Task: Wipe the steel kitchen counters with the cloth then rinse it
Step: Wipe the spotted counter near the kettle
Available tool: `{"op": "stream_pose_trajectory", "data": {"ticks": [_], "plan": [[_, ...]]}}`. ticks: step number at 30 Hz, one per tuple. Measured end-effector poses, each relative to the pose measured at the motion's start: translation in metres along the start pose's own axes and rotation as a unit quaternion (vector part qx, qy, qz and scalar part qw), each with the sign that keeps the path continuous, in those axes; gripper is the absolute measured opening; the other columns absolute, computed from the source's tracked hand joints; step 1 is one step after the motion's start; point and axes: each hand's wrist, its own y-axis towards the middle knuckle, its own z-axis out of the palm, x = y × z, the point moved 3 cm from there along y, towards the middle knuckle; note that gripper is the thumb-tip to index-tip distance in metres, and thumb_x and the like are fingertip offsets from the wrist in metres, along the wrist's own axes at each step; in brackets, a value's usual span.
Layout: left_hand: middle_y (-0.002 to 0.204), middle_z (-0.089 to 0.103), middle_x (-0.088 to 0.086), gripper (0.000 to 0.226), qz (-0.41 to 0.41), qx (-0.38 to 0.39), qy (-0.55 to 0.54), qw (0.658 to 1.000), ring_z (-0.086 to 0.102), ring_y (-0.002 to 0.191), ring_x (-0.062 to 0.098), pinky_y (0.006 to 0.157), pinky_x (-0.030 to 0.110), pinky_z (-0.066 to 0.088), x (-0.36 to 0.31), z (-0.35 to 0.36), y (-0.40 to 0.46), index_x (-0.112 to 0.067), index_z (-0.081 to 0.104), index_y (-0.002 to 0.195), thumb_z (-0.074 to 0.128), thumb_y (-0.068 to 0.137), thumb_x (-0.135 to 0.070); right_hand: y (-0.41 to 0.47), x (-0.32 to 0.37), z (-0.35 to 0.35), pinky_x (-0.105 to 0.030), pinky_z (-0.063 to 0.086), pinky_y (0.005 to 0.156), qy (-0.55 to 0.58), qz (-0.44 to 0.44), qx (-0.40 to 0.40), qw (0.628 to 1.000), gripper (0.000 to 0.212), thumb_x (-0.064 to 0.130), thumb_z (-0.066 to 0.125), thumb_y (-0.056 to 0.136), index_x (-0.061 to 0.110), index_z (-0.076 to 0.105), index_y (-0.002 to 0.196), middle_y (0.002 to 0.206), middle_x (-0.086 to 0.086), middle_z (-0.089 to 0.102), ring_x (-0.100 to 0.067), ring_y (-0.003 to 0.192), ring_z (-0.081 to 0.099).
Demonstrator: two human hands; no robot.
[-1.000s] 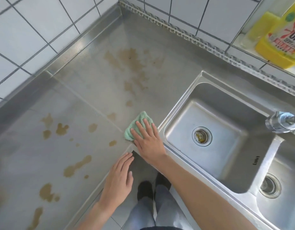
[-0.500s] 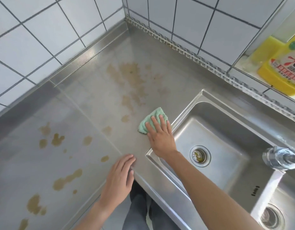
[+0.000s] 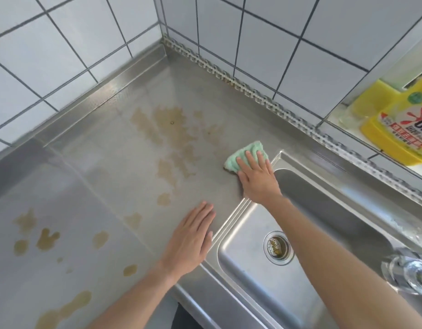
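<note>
Two hands are in view. The right hand (image 3: 258, 178), at centre right of the frame, presses flat with straight fingers on one green cloth (image 3: 246, 155), which lies on the steel counter (image 3: 110, 167) just beside the upper left corner of the sink (image 3: 279, 160). The left hand (image 3: 189, 241), lower centre, rests palm down with fingers extended on the counter by the sink's left rim. One drain (image 3: 277, 248) shows in the basin. Roughly a dozen brown stains (image 3: 172, 124) dot the counter. One yellow bottle (image 3: 400, 129) stands at upper right; its label reads "OM", the rest cut off, and the smaller print is too blurred to read. One tap (image 3: 412, 273) sits at lower right.
</note>
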Motion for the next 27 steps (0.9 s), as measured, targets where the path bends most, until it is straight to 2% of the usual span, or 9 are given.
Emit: {"op": "stream_pose_trajectory", "data": {"ticks": [2,4,7,10,13,17,19,23,27], "plan": [[0.171,0.03,0.004,0.053,0.003,0.0,0.007,1.0,0.017,0.162,0.02,0.131,0.042,0.021,0.002,0.003,0.001,-0.008,0.042,0.157,0.038,0.108,-0.029,0.012,0.026,0.008,-0.049,-0.003,0.128,0.024,-0.001,-0.011,1.0,0.05,0.04,0.033,0.109,0.029,0.032,0.158,0.171,-0.002,0.014,-0.034,0.158,-0.004],[0.171,0.028,0.003,0.054,0.005,-0.002,0.0,1.0,0.016,0.162,0.02,0.13,0.043,0.022,0.003,0.005,0.0,-0.008,0.042,0.157,0.036,0.108,-0.029,0.002,0.051,0.021,-0.054,0.002,0.127,0.017,-0.073,-0.016,0.997,0.049,0.038,0.036,0.109,0.028,0.038,0.157,0.17,-0.003,0.02,-0.037,0.158,0.0],[0.172,0.027,0.001,0.054,0.002,-0.005,-0.009,1.0,0.017,0.162,0.019,0.129,0.042,0.023,0.003,0.007,0.0,-0.01,0.043,0.157,0.041,0.106,-0.029,-0.019,0.052,0.03,-0.047,0.0,0.128,-0.017,-0.205,0.035,0.978,0.049,0.042,0.027,0.109,0.033,0.035,0.157,0.17,0.006,0.018,-0.026,0.159,0.0],[0.172,0.026,0.0,0.053,0.002,-0.009,-0.016,1.0,0.019,0.162,0.021,0.129,0.042,0.023,0.003,0.008,-0.001,-0.01,0.046,0.155,0.042,0.106,-0.029,-0.008,0.026,0.015,-0.042,0.001,0.129,-0.057,-0.245,0.06,0.966,0.05,0.047,0.026,0.109,0.038,0.03,0.158,0.169,0.012,0.015,-0.018,0.159,0.001],[0.172,0.025,0.001,0.053,0.01,-0.019,-0.024,0.999,0.022,0.161,0.024,0.128,0.043,0.024,0.005,0.011,-0.001,-0.01,0.047,0.154,0.041,0.106,-0.029,0.035,0.005,-0.006,-0.047,0.008,0.129,-0.05,-0.162,0.02,0.985,0.05,0.042,0.035,0.108,0.035,0.033,0.158,0.169,0.009,0.02,-0.021,0.159,0.005],[0.173,0.025,0.001,0.054,0.01,-0.021,-0.039,0.999,0.022,0.161,0.025,0.129,0.043,0.023,0.005,0.015,-0.002,-0.011,0.044,0.155,0.04,0.105,-0.029,0.105,0.019,-0.012,-0.047,-0.002,0.128,0.0,0.007,-0.04,0.999,0.049,0.039,0.031,0.11,0.032,0.031,0.158,0.171,0.003,0.015,-0.026,0.159,-0.003],[0.173,0.024,0.001,0.054,0.007,-0.018,-0.037,0.999,0.022,0.161,0.025,0.129,0.042,0.022,0.004,0.014,-0.002,-0.012,0.044,0.155,0.041,0.105,-0.029,0.125,0.045,-0.007,-0.049,-0.004,0.128,0.015,0.036,-0.055,0.998,0.049,0.041,0.028,0.11,0.032,0.032,0.158,0.171,0.001,0.014,-0.029,0.158,-0.004],[0.173,0.024,0.001,0.053,0.01,-0.015,-0.036,0.999,0.021,0.161,0.024,0.13,0.042,0.022,0.002,0.01,-0.001,-0.012,0.045,0.154,0.041,0.105,-0.029,0.098,0.087,0.012,-0.05,-0.002,0.128,-0.006,-0.1,-0.042,0.994,0.047,0.039,0.033,0.11,0.03,0.038,0.156,0.169,0.0,0.023,-0.031,0.158,0.003],[0.173,0.025,0.0,0.054,-0.003,-0.009,-0.032,0.999,0.02,0.162,0.022,0.129,0.041,0.023,0.001,0.009,0.0,-0.013,0.047,0.153,0.047,0.102,-0.028,0.029,0.063,0.018,-0.047,0.009,0.128,-0.047,-0.244,0.013,0.968,0.048,0.039,0.032,0.109,0.03,0.04,0.155,0.167,0.005,0.027,-0.026,0.158,0.011]]}}
